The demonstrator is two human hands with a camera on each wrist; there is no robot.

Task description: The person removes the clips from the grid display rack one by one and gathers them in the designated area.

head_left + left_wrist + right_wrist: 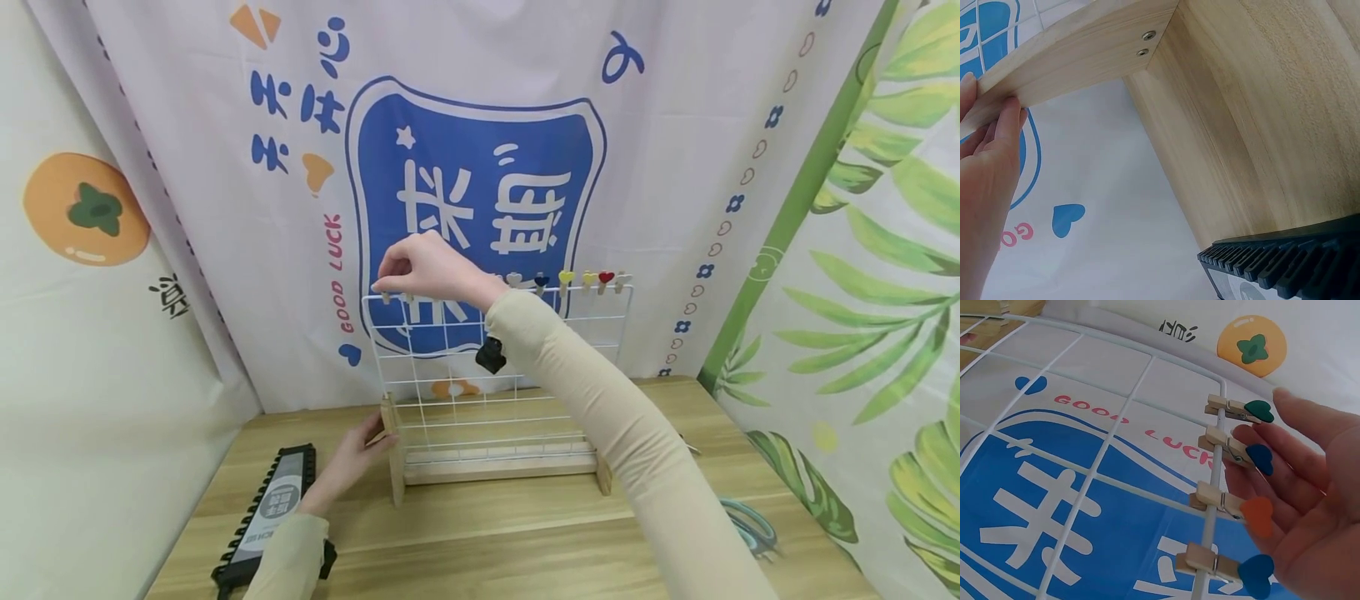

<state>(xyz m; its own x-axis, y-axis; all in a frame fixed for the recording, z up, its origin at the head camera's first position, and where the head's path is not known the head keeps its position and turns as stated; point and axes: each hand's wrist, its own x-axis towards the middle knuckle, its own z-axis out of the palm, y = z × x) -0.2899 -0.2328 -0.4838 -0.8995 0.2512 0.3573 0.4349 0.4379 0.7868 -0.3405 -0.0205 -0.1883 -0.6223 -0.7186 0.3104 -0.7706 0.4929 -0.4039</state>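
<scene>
A white wire grid rack point(480, 379) stands upright on a wooden base. My left hand point(358, 458) grips its left wooden side post point(392, 450); in the left wrist view, thumb and fingers lie on opposite faces of the post point(1079, 59). At the rack's top left corner is my right hand point(435, 267). In the right wrist view, its thumb and fingers stand slightly apart around a clothespin with a green heart point(1259, 411), clipped on the top wire. Clothespins with a blue heart point(1260, 459), an orange heart point(1257, 515) and another blue heart point(1256, 576) follow along the wire.
More heart clothespins, including a red one point(606, 277) and a yellow one point(566, 277), sit along the top wire to the right. A black and grey ridged-edge object point(277, 500) lies at the left; teal-handled scissors point(750, 525) lie at the right. A printed curtain point(480, 50) hangs behind.
</scene>
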